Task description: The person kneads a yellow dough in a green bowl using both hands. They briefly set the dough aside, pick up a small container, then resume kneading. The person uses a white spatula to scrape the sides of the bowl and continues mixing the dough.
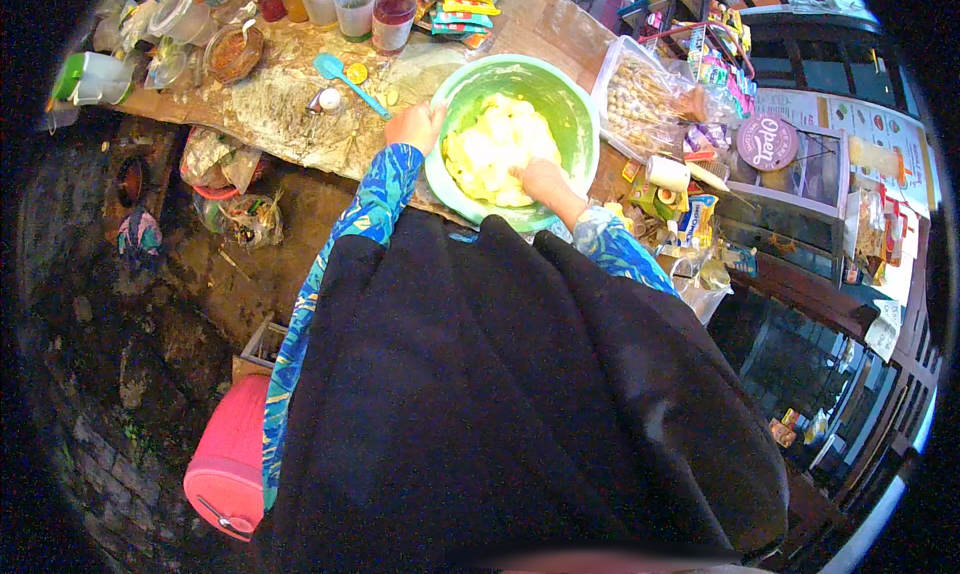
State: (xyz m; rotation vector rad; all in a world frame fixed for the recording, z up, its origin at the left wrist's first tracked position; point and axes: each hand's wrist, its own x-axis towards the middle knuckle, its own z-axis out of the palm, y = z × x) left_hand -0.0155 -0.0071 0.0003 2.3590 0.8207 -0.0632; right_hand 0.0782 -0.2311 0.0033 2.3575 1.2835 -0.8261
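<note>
A green plastic basin (587, 123) stands at the table's near edge, directly before me. Inside it sits a lumpy mass of pale yellow dough (504, 142). My left hand (417, 126) grips the basin's left rim. Over the right part of the dough, my right hand (551, 185) has its fingers sunk into the mass, and their tips are hidden. A blue plastic spoon (349, 84) lies left of the basin, its handle end close to my left hand. Near the spoon are a halved citrus fruit (357, 72) and a small jar with a white lid (328, 99).
Bottles (394, 15) and colourful sachets (465, 7) line the table's far side. To the right are a plastic-lined tub of skewered balls (637, 97), a white roll (667, 173) and a display case (795, 184). A pink drum-shaped container (229, 454) stands low at left.
</note>
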